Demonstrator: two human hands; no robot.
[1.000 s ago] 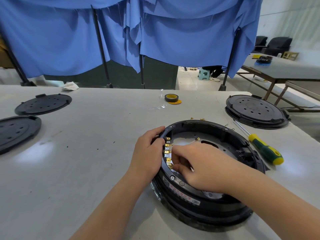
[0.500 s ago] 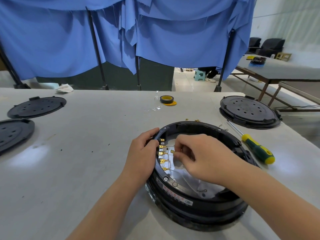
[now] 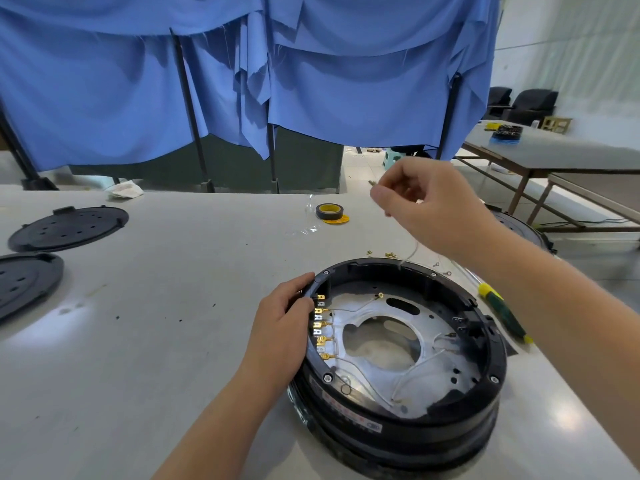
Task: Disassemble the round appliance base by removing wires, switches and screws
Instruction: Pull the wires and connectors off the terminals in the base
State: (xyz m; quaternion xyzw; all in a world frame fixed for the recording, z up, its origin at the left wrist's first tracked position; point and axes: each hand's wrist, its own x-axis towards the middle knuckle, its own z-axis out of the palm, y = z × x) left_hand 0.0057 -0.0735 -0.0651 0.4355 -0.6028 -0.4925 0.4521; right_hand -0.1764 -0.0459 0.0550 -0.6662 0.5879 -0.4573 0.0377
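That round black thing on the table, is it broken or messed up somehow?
Not broken, just opened up. The round base has bare brass terminals and loose white wires inside. The right hand lifts one thin wire clear while the left hand grips the rim. Small bits lie scattered behind it.

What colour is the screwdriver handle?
Green with yellow ends, seen in the head view.

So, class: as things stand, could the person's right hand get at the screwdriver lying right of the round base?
Probably yes. The right hand is raised above the table, pinching a thin wire, so it must drop that first; the screwdriver lies uncovered beside the base.
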